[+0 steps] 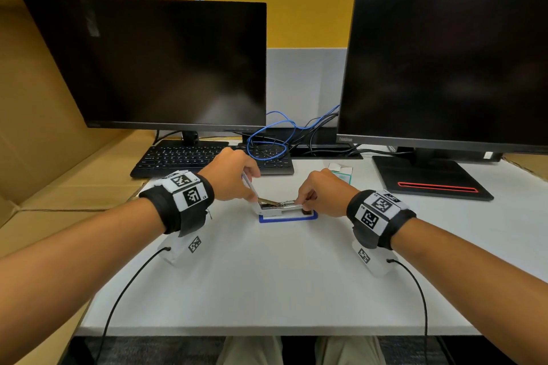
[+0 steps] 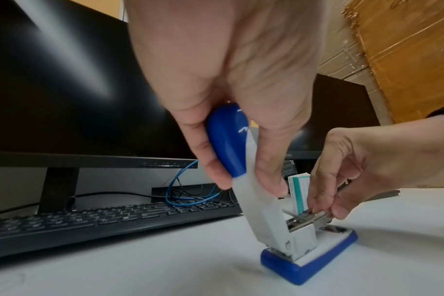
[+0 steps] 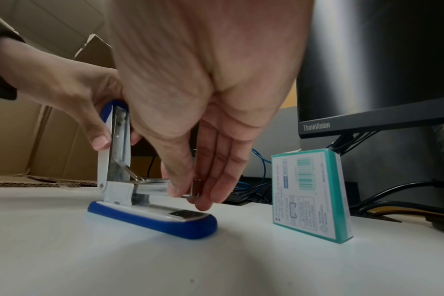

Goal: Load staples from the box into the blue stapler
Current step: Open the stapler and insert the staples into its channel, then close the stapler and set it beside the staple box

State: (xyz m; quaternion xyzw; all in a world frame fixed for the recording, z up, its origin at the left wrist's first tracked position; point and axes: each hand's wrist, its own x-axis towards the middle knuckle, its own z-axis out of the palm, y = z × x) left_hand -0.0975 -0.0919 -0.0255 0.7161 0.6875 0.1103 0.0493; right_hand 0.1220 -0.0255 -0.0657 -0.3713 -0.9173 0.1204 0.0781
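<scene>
On the white desk (image 1: 267, 275) nearest us the blue stapler (image 1: 289, 215) lies swung open. Our left hand (image 1: 232, 175) grips its raised lid; our right hand (image 1: 321, 192) pinches a strip of staples (image 3: 197, 187) at the metal channel's front end. Just beyond stands the teal staple box (image 3: 309, 195), its print too small to read. Behind, a monitor (image 3: 378, 60) reads "ThinkVision".

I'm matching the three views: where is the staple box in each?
Head: staple box right of centre, beyond the right hand.
Left wrist: box right of centre, behind the stapler.
Right wrist: box upright at right.
Shared landmark: the stapler's blue base.
</scene>
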